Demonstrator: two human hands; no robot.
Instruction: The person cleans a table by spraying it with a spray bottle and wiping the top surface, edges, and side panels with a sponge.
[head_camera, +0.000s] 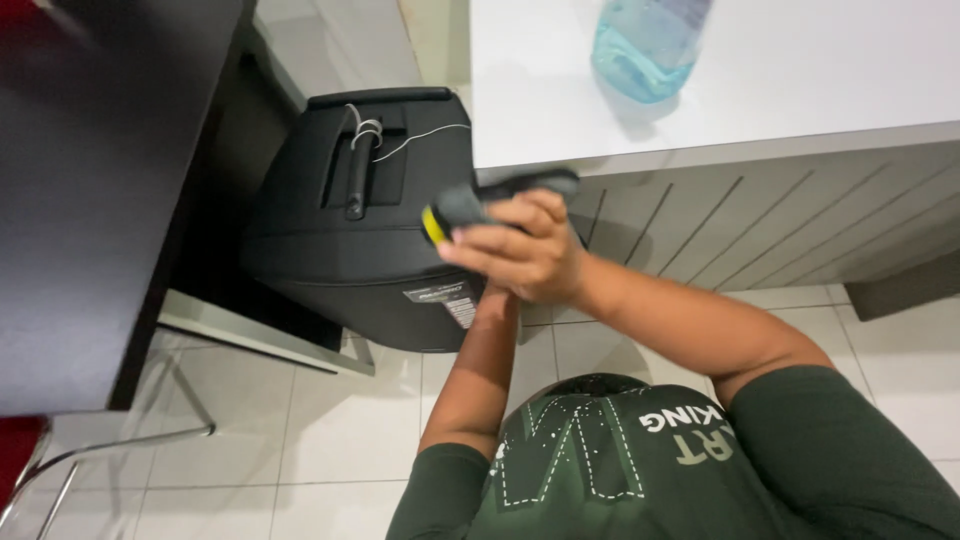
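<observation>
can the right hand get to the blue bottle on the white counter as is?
Probably not freely: the right hand is wrapped around a dark tool with a yellow tip, so its grip is taken. The path up to the blue bottle on the white counter looks open.

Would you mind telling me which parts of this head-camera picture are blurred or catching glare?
In the head view, the right hand and the dark grey and yellow tool it grips are smeared by motion; the blue bottle is soft too and throws a faint shadow on the white counter; the black case stays sharp, with a mild sheen.
</observation>
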